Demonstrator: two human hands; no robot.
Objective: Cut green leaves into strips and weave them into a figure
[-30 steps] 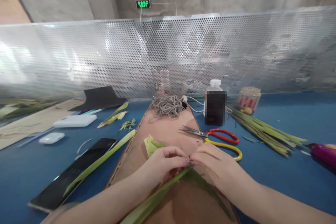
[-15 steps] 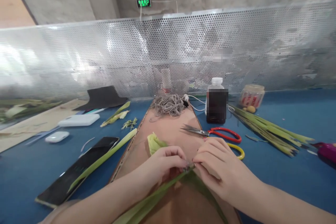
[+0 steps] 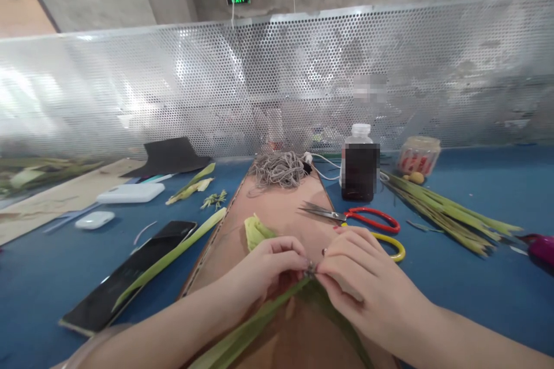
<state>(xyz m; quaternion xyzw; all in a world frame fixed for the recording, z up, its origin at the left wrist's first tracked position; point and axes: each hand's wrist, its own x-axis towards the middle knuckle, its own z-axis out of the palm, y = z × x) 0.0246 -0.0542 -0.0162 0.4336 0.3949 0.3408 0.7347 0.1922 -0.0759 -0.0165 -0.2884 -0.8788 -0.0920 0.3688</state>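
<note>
Two pinches, one tiny spot, and it's delicate stuff! Left hand [image 3: 277,265] has its grip clamped on the end of a long green leaf [image 3: 253,320], right beside a small grey tie [image 3: 309,270]; right hand [image 3: 363,277] comes in opposite, thumb and finger together at that same tie, though what fine strand it has is too small to tell. That leaf slants off toward the near edge, over the brown cardboard [image 3: 296,199] lying on the blue desk [image 3: 454,288]. Looks like the binding step, with the tie seemingly not yet secured. Next move, I'd judge, calls for the left to hold firm while the right draws the strand snug, gently, or the leaf could split. Scissors [image 3: 339,216] lie just beyond the right hand, grey cord [image 3: 279,170] heaped farther back
</note>
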